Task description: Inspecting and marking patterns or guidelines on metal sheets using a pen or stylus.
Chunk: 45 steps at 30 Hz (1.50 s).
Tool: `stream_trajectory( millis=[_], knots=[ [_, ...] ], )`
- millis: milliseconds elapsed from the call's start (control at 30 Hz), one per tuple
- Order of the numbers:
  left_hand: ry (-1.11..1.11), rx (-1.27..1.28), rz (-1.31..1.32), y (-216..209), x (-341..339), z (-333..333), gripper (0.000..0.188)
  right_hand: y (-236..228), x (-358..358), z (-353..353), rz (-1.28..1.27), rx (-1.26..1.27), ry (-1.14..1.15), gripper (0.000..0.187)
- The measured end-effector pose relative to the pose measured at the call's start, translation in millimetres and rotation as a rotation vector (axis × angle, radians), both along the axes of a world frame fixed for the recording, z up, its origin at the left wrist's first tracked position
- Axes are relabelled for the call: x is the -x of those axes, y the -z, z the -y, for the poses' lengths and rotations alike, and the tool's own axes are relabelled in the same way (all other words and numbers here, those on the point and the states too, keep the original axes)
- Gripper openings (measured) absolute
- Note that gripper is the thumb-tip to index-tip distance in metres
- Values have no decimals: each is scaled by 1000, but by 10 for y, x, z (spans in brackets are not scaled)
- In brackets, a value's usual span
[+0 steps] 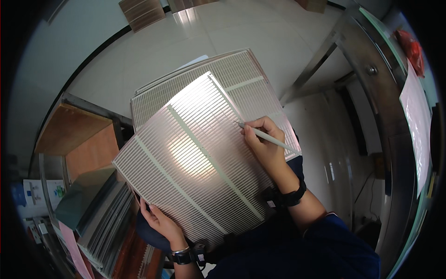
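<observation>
A large shiny panel (195, 195) with fine parallel stripes and pale cross bands lies tilted over my lap. My right hand (265, 142) pinches a slim light-grey pen-like tool (272, 138), its tip at the panel's right edge; whether it is a pen or a blade I cannot tell. At the lower left edge my left hand (160, 224) grips the panel, thumb and fingers along its border. Beneath it, farther out, rests a stack of similar striped panels (244, 69), partly covered by the top one.
On my left stand a stack of thin sheets (104, 228) with a dark green cover (83, 195) and an open wooden box (90, 144). A metal-framed bench (371, 60) runs along my right, with pink plastic sheeting (415, 125) and a red bag (410, 51). Brown boards (141, 13) lie far off.
</observation>
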<state>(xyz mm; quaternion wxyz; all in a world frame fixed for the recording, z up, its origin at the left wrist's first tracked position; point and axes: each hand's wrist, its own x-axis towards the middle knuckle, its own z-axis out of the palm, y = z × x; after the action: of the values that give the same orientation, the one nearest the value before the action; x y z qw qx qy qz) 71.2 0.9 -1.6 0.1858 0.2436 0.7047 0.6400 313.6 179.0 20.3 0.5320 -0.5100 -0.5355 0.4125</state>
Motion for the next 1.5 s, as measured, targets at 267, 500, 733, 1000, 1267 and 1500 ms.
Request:
stream_trajectory(
  millis=[267, 500, 733, 1000, 1267, 1500],
  knots=[
    [-22, -44, 35, -85, -49, -45, 37, -77, 69, 18, 150, -77, -21, 11],
    [-16, -85, 58, -8, -5, -12, 36, -53, -59, 14, -268, -30, 80, 23],
    [16, -66, 49, -75, 25, 14, 38, -241, -84, -29, 204, -37, -121, 42],
    [165, -178, 283, -390, 123, 156, 48, -272, -316, -174, -329, 411, -471, 24],
    [405, -601, 852, -698, 107, 424, 78, -480, -192, -96, -877, 233, -350, 24],
    [374, -321, 734, -682, -414, 443, 47, -451, 29, 432, -975, 312, -480, 41]
  ],
)
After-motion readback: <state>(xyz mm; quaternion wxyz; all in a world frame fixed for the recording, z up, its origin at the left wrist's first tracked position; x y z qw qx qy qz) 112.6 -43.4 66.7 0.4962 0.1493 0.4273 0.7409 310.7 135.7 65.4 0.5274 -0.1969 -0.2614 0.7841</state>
